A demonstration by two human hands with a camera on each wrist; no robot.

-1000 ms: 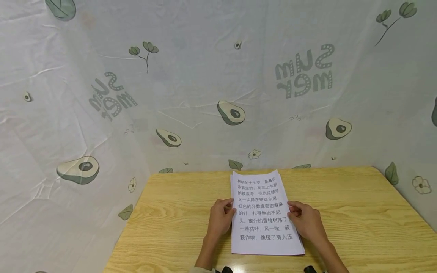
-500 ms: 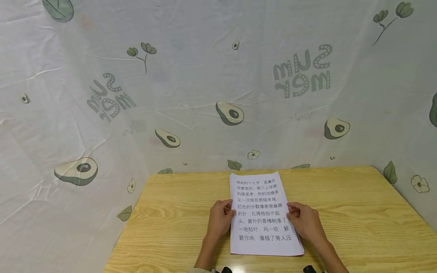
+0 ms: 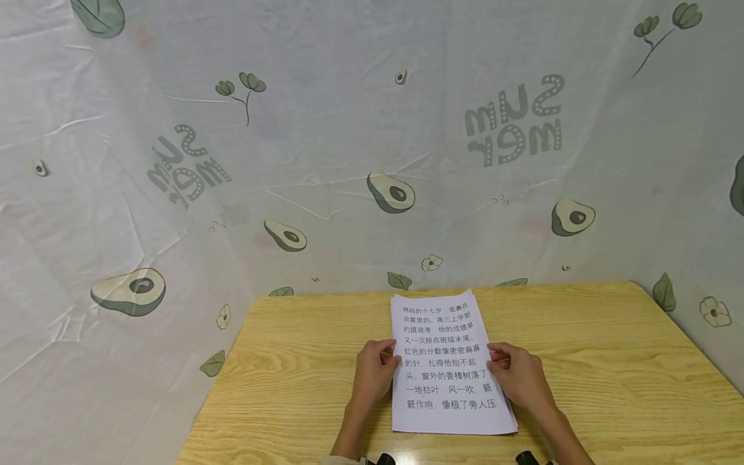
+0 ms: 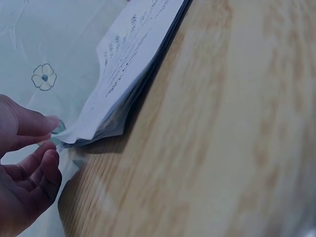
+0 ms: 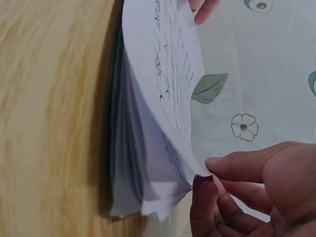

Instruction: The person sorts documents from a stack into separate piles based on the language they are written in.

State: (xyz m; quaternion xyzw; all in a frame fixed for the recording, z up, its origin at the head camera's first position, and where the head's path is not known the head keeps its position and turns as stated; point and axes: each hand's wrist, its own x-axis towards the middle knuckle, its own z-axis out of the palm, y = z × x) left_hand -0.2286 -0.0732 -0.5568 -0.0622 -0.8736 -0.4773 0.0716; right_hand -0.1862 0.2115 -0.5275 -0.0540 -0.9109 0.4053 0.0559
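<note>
A stack of white printed paper sheets [image 3: 442, 368] lies between both hands, its top page covered in lines of Chinese characters. My left hand [image 3: 374, 371] pinches the left edge of the stack between thumb and fingers. On the opposite side, my right hand [image 3: 520, 378] pinches the right edge. In the right wrist view, the thumb and a finger grip the edge of the paper sheets [image 5: 163, 113], which bow upward there, with several loose layers fanned beneath. The left wrist view has the hand [image 4: 29, 158] at the edge of the sheets [image 4: 123, 64], their layers slightly spread.
The stack is over a wood-grain table [image 3: 290, 361]. Behind and to the left hangs a pale cloth [image 3: 325, 129] printed with avocados, leaves and mirrored lettering. Dark rounded objects [image 3: 385, 459] show near both wrists at the bottom edge.
The top edge of the paper sheets flattens slightly and then curls up again at the right corner. Both hands keep their grip in nearly the same place.
</note>
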